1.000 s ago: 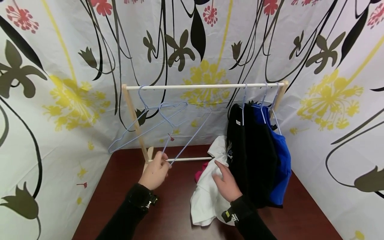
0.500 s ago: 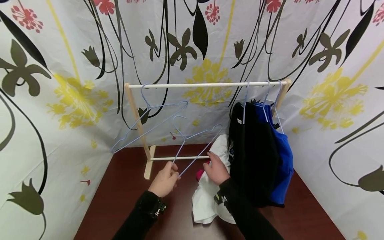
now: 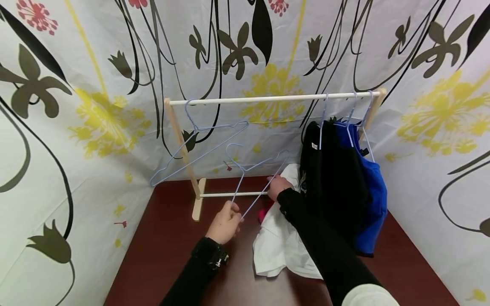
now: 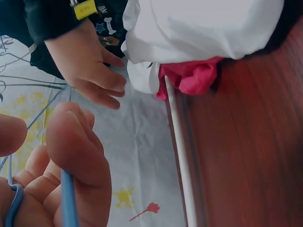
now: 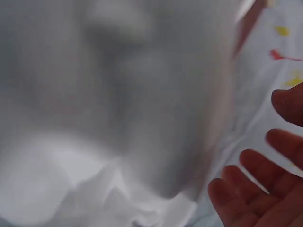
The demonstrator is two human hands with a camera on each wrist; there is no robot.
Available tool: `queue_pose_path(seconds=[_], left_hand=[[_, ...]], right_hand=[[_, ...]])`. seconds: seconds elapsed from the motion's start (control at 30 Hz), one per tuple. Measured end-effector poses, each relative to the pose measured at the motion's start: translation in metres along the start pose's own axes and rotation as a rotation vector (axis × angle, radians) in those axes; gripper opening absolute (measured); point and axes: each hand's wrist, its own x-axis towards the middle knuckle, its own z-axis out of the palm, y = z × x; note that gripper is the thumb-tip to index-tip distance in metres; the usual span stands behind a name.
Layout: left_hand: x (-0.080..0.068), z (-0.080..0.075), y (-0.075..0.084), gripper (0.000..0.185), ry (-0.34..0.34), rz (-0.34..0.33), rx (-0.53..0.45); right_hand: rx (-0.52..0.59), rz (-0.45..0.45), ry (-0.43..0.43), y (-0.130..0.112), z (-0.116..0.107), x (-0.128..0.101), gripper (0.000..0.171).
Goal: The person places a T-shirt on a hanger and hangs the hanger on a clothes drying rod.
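Note:
My left hand (image 3: 223,225) grips a light blue wire hanger (image 3: 243,170) by its lower part, hook pointing up and away. In the left wrist view, its blue wire (image 4: 69,198) runs between thumb and fingers. My right hand (image 3: 278,187) is beyond the hanger's right end, at the upper part of a white garment (image 3: 275,242) heaped on the table. In the right wrist view that hand (image 5: 265,189) has its fingers spread and relaxed, nothing between them. The white cloth (image 5: 94,184) blurs close to that camera. Some bright pink cloth (image 4: 194,78) pokes out beneath the white garment.
A small wooden rack with a white rail (image 3: 268,99) stands at the back of the dark red table (image 3: 153,255). One bare blue hanger (image 3: 199,128) hangs at its left. Black garments (image 3: 337,187) and a blue garment (image 3: 377,204) hang at its right. A flowered curtain surrounds the table.
My left hand has drawn the held hanger down and right, away from the hanging one. My right hand has reached forward along the white garment towards its far end.

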Motion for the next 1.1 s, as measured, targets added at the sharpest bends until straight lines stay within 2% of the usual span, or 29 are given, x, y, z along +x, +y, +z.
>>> queue_pose_path(seconds=[0.13,0.27,0.47,0.53,0.6,0.77,0.97,1.1], left_hand=[[0.001,0.012,-0.001,0.017,-0.015,-0.005,-0.032],[0.0,0.021,0.0,0.015,-0.022,-0.006,-0.038],[-0.003,0.03,0.0,0.013,-0.014,-0.005,-0.024],[-0.003,0.032,0.0,0.015,-0.018,-0.007,-0.028],[-0.004,0.034,-0.001,0.017,-0.028,-0.019,-0.035],[-0.004,0.034,-0.004,0.019,-0.04,-0.049,-0.048],[-0.004,0.027,-0.011,0.019,-0.024,-0.051,-0.033],[-0.004,0.018,-0.014,0.017,-0.021,-0.051,-0.027]], right_hand=[[-0.024,-0.001,0.007,0.023,0.007,0.011,0.04],[-0.038,0.043,-0.036,0.043,0.011,0.011,0.05],[-0.054,0.061,-0.03,0.066,0.02,0.008,0.058],[-0.043,0.067,-0.022,0.074,0.026,0.008,0.055],[-0.032,0.08,-0.005,0.081,0.034,0.009,0.044],[0.053,0.121,0.04,0.089,0.033,0.012,0.022],[0.257,0.151,0.016,0.086,0.011,0.016,0.03],[0.336,0.152,0.092,0.079,-0.005,0.014,0.03]])
